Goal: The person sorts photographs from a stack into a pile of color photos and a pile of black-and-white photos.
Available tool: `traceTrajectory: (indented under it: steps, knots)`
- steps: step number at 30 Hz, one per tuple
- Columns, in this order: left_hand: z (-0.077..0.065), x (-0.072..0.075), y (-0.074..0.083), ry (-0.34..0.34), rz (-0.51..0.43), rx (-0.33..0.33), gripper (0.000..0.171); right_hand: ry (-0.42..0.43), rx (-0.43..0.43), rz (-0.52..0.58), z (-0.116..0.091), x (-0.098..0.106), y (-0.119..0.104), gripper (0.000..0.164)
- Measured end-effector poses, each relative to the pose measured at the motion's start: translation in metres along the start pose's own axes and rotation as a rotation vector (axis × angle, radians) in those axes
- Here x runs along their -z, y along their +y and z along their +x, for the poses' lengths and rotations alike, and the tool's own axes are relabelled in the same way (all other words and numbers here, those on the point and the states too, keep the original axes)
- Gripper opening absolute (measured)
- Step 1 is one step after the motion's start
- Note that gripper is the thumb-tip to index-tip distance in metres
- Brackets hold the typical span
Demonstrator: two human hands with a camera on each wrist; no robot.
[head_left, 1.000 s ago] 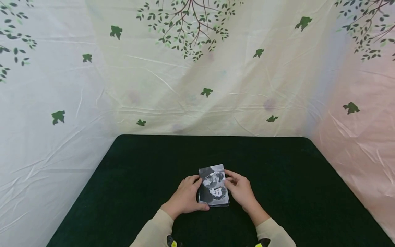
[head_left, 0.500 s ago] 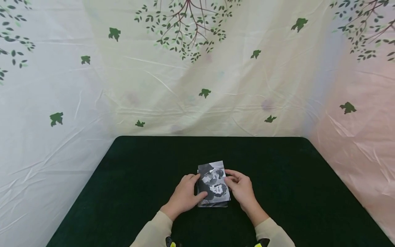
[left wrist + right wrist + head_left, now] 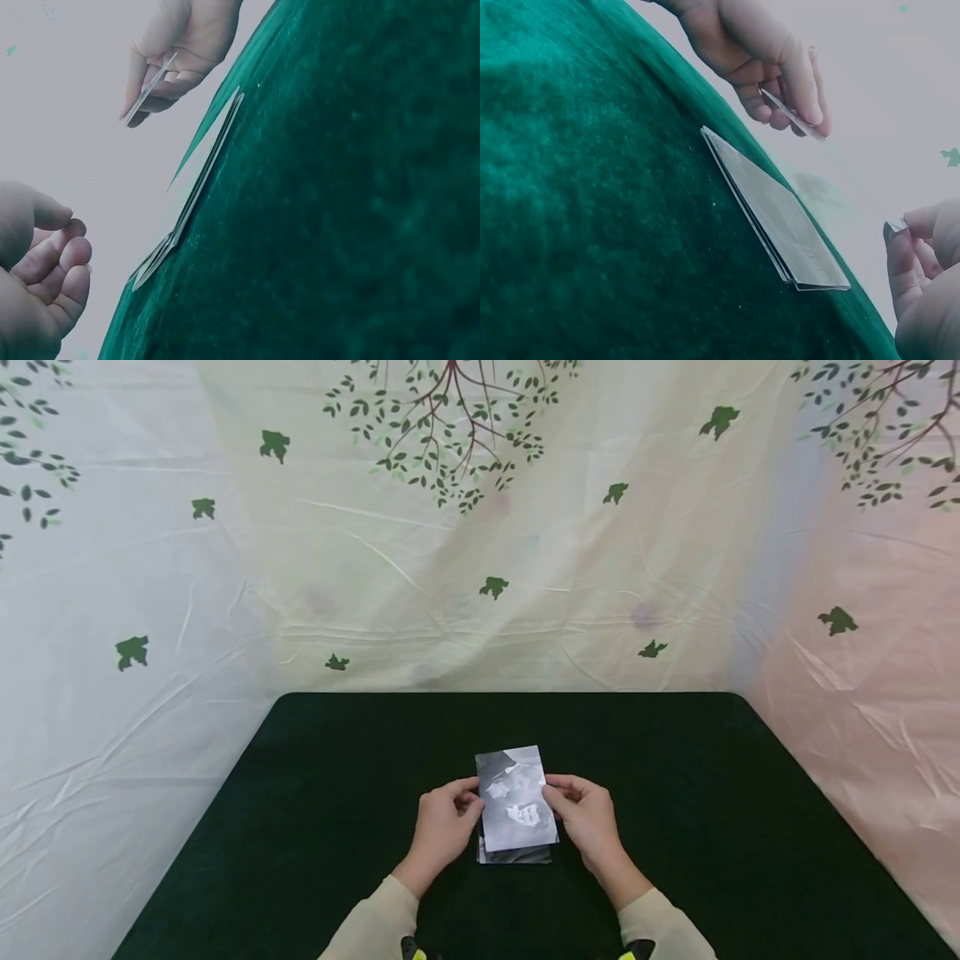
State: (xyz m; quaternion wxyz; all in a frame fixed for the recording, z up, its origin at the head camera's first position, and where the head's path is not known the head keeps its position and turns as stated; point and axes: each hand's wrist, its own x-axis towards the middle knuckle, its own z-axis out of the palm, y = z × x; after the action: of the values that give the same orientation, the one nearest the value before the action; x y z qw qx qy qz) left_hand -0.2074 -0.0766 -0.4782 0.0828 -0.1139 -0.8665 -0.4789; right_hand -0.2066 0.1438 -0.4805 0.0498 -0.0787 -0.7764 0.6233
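A glossy black-and-white photo print is raised above a small stack of prints, whose lower end shows below it in the head view. My left hand pinches the print's left edge between thumb and fingers. Opposite it, my right hand pinches the right edge. Glare washes out the picture on its face. In the right wrist view the stack lies flat on the cloth, with its edges slightly uneven. The left wrist view shows the stack nearly edge-on.
A dark green cloth-covered table spreads around the stack on all sides. Behind it hangs a pale fabric backdrop printed with branches and green birds. Light sleeves cover both forearms.
The top print has come up off the stack, uncovering more of its lower end. My left hand went from lying along the stack's side with its thumb across the print to pinching the print's left edge.
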Motion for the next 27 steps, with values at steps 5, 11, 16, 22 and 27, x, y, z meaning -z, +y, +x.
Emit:
traceTrajectory:
  steps: [5,11,16,22,27]
  knots:
    - [0.001,0.000,0.000,0.052,-0.031,0.033,0.028,0.037,0.009,-0.017,-0.002,-0.003,-0.003,0.016]
    - [0.002,0.004,0.003,0.069,-0.057,0.067,0.027,0.060,0.043,-0.050,-0.004,-0.007,-0.009,0.014]
    - [0.002,0.009,0.002,0.066,-0.073,0.092,0.029,0.053,0.060,-0.075,-0.006,-0.012,-0.014,0.013]
    - [0.001,0.018,-0.002,0.061,-0.048,0.121,0.030,0.032,0.093,-0.135,-0.007,-0.019,-0.017,0.014]
    - [0.000,0.030,-0.005,0.059,0.000,0.134,0.029,-0.002,0.140,-0.195,-0.010,-0.028,-0.020,0.017]
